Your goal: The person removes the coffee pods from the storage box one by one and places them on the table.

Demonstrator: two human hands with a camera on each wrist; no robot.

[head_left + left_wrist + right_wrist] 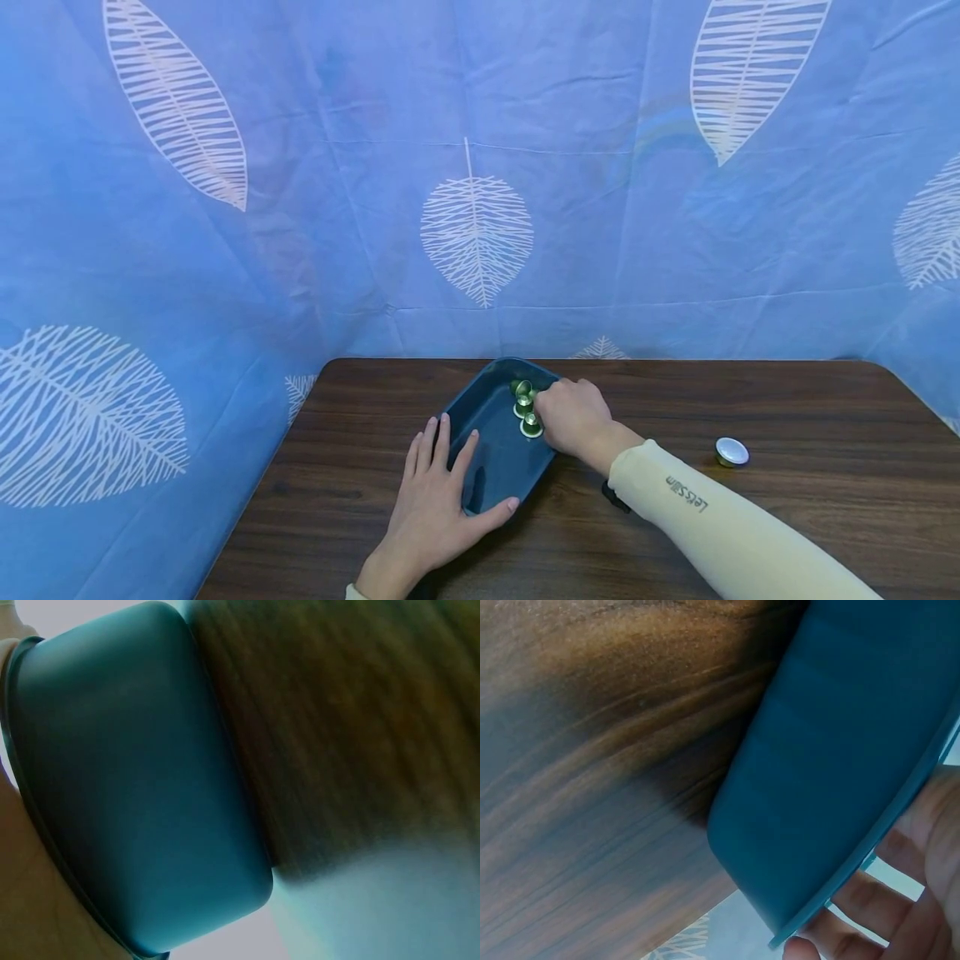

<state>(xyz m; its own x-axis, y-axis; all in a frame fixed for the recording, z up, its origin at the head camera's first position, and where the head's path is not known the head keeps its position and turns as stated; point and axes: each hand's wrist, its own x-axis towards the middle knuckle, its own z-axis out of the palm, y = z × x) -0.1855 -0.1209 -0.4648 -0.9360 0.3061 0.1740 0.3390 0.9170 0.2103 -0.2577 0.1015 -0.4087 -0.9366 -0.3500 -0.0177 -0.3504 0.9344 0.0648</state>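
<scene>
A dark blue-green tray [491,475] lies at an angle on the wooden table. Inside it, several green coffee capsules sit close together near the right wall; the nearest capsule [531,426] has its white-rimmed side down. My right hand [576,417] reaches over the tray's right rim with bent fingers beside the capsules. Its fingertips are hidden in the head view, so a grip on a capsule cannot be made out. In the right wrist view, bent fingers [877,904] show past the rim. My left hand [435,504] lies spread over the tray's left and near rim, fingers extended.
Another capsule [731,452], white side up, is on the table to the right of my right forearm. The brown wooden table [825,417] ends at a blue curtain [570,208] with white leaf prints, behind and at the sides.
</scene>
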